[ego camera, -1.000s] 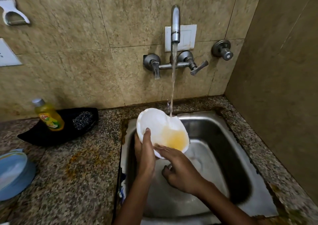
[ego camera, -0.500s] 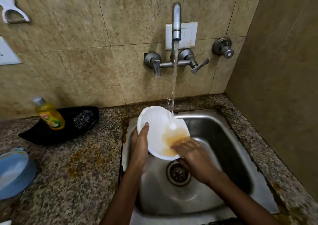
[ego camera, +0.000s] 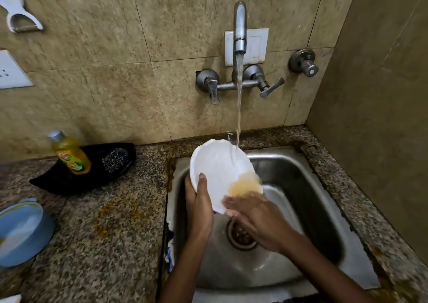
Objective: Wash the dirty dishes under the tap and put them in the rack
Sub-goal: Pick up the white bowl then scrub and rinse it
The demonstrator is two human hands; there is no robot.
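Observation:
A white plate (ego camera: 218,166) is held tilted over the steel sink (ego camera: 301,168), under the stream running from the wall tap (ego camera: 239,29). Water strikes its upper right part. Yellow-brown dirty water pools at its lower right edge. My left hand (ego camera: 199,201) grips the plate's left rim, thumb on its face. My right hand (ego camera: 252,214) lies with its fingers flat on the plate's lower edge, beside the stain, wet from the water. The rack is not in view.
A yellow dish-soap bottle (ego camera: 69,153) and a scrubber (ego camera: 115,158) sit in a black dish (ego camera: 55,180) on the granite counter, left of the sink. A blue plate (ego camera: 20,231) lies at the counter's left edge. The drain (ego camera: 240,234) is below my hands. A wall stands close on the right.
My right hand has slid down from the stained middle of the plate to its lower edge. The stain has shrunk and washed toward the lower right rim. The left hand keeps its hold.

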